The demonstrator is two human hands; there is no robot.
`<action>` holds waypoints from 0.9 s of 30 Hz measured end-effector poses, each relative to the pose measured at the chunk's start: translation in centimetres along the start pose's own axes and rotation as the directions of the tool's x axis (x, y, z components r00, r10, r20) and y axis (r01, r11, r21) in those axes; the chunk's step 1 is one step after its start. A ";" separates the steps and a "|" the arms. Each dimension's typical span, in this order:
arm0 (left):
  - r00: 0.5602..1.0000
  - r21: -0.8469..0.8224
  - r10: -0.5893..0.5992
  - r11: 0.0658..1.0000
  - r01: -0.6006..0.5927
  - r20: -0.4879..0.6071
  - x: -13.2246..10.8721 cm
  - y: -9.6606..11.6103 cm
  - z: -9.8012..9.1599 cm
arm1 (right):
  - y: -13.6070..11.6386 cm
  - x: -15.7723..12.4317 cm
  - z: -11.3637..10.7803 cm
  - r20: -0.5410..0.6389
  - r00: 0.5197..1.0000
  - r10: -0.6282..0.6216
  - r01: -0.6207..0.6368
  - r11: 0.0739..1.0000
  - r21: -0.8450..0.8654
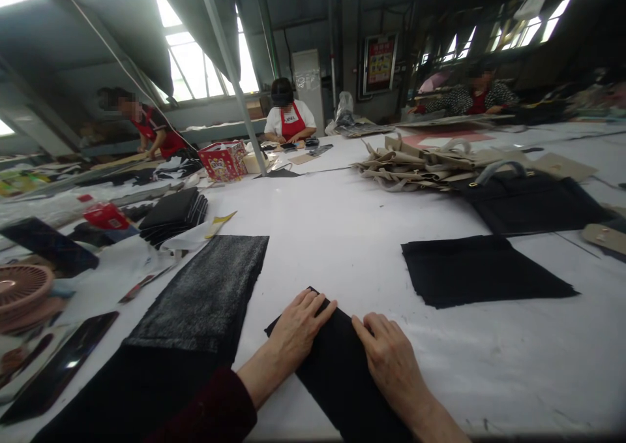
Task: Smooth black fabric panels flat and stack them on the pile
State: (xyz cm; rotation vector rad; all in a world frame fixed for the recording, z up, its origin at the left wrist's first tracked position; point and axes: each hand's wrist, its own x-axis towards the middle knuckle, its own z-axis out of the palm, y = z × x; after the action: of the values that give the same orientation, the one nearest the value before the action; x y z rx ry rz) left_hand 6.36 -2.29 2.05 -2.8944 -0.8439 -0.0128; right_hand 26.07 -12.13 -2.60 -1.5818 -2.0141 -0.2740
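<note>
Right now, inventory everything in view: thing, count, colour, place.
worktable: 1, white, centre
fabric piece: 1, black, front centre
speckled fabric: 1, grey and black, left
fabric stack: 1, black, right
handled bag panel: 1, black and grey, right
bag pieces: uncountable pile, beige, right rear
folded stack: 1, black, left
fan: 1, pink, left edge
phone-like slabs: 2, dark, left
patterned box: 1, red, left rear
packet: 1, red, left
pole: 1, grey, rear
framed poster: 1, red, rear
co-workers: 3, red garments, rear
windows: several, bright, rear
rest: unclear
left grip: 1, maroon sleeve, on fabric piece
right grip: 1, sleeve unseen, on fabric piece
</note>
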 end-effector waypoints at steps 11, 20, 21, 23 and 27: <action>0.998 0.019 0.062 0.998 -0.062 -0.027 0.2 1.3 -0.5 | 0.6 -1.2 -0.9 0.027 1.000 0.004 -0.004 1.000 -0.006; 0.990 -0.078 0.137 0.987 -0.139 -0.028 0.5 2.0 -0.3 | 0.9 -2.0 -1.9 0.039 0.999 -0.003 0.002 1.000 0.008; 0.991 -0.079 0.132 0.988 -0.133 -0.019 0.5 2.1 -0.3 | 0.9 -2.0 -2.0 0.042 0.999 -0.001 0.000 1.000 0.015; 0.992 -0.071 0.128 0.989 -0.128 -0.006 0.5 2.3 -0.3 | 1.0 -2.2 -2.3 0.050 0.999 0.004 -0.006 1.000 0.026; 0.986 -0.048 0.164 0.985 -0.164 -0.002 0.6 2.6 -0.7 | 1.2 -2.6 -2.6 0.050 0.999 0.005 -0.006 1.000 0.015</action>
State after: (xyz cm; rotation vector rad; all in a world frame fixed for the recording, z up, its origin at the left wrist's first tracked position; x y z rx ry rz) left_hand 8.30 -4.20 2.49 -2.9999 -0.6114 -0.0144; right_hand 28.36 -15.20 -2.02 -1.5989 -2.0446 -0.2185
